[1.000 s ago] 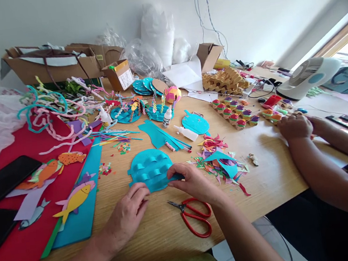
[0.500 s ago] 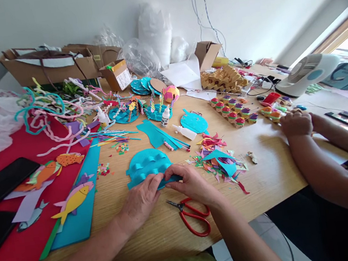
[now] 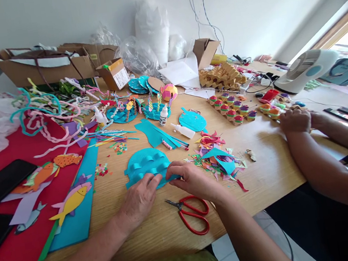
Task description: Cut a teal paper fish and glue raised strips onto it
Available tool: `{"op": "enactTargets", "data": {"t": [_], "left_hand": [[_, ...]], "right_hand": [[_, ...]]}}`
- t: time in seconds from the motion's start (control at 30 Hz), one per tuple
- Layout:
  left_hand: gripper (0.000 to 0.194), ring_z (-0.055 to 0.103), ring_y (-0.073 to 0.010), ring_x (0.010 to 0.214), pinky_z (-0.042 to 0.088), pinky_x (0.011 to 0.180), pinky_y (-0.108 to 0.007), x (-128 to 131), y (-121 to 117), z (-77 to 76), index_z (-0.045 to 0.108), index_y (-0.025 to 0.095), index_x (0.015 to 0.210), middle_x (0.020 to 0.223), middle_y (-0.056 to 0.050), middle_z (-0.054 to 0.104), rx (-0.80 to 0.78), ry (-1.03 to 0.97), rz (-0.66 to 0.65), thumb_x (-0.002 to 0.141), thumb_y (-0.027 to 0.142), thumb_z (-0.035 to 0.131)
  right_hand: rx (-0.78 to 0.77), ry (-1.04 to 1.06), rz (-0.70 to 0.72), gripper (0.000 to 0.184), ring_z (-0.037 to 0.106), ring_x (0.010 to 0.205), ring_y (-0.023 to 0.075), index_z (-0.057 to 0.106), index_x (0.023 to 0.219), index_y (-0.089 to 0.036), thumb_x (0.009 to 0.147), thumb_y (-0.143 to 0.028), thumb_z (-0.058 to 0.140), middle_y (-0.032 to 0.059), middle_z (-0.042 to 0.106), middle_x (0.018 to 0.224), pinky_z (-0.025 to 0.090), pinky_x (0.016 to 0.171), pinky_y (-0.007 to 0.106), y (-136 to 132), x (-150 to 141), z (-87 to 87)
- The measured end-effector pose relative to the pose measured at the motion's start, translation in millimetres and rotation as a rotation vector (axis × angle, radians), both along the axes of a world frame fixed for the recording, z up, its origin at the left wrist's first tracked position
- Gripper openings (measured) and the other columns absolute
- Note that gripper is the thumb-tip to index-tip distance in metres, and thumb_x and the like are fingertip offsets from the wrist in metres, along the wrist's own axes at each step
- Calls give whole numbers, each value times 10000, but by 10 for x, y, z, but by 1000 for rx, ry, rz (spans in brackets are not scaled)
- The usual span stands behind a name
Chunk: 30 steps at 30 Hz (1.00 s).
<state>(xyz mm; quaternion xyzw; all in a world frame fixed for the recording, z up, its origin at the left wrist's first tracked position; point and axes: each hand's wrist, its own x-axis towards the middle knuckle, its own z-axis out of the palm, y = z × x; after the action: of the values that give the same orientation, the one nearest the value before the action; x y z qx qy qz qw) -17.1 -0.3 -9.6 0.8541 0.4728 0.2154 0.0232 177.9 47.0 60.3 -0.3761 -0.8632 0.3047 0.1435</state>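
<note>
A round blue foam piece (image 3: 140,165) with several raised loop strips lies on the table before me. My left hand (image 3: 140,197) is at its near edge, fingers bent together and thumb against the foam. My right hand (image 3: 192,181) pinches the near right edge, which its fingers partly hide. A small gap separates the fingertips of the two hands. Just below them lie red-handled scissors (image 3: 194,214), blades slightly parted. To the right is a heap of coloured paper scraps (image 3: 219,159) with blue offcuts. A white glue bottle (image 3: 184,131) lies on its side beyond the foam piece.
Red foam sheets (image 3: 6,148) with paper fish and dark phones cover the left. Behind stand decorated blue discs (image 3: 123,113), pipe cleaners (image 3: 42,105) and cardboard boxes (image 3: 47,68). At right are painted egg cartons (image 3: 231,108), a fan (image 3: 307,68) and another person's hands (image 3: 295,122).
My fingertips have drawn slightly apart along the near edge of the foam piece, and my left fingers lie lower. The view has shifted a little.
</note>
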Motion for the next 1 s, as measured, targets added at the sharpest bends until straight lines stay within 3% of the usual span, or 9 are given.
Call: {"op": "enactTargets", "data": {"t": [0.63, 0.8, 1.0], "left_hand": [[352, 649, -189, 864, 557, 719, -292, -8, -25, 175, 611, 193, 1086, 1079, -75, 640, -72, 223, -26, 842, 34, 412], [334, 657, -193, 845, 560, 688, -291, -26, -43, 159, 585, 186, 1125, 1070, -84, 635, -63, 176, -19, 869, 65, 407], [269, 666, -194, 784, 560, 617, -285, -41, -47, 62, 538, 177, 1144, 1057, -89, 630, -7, 49, 18, 901, 148, 426]], "right_hand": [[118, -296, 120, 236, 617, 846, 171, 711, 923, -192, 836, -68, 530, 59, 661, 1007, 426, 686, 247, 59, -75, 20], [100, -219, 114, 241, 619, 848, 166, 707, 933, -191, 820, -51, 547, 54, 664, 990, 438, 701, 240, 47, -80, 26], [40, 35, 83, 214, 620, 819, 136, 703, 893, -174, 807, -30, 569, 46, 661, 934, 459, 734, 224, 35, -54, 10]]}}
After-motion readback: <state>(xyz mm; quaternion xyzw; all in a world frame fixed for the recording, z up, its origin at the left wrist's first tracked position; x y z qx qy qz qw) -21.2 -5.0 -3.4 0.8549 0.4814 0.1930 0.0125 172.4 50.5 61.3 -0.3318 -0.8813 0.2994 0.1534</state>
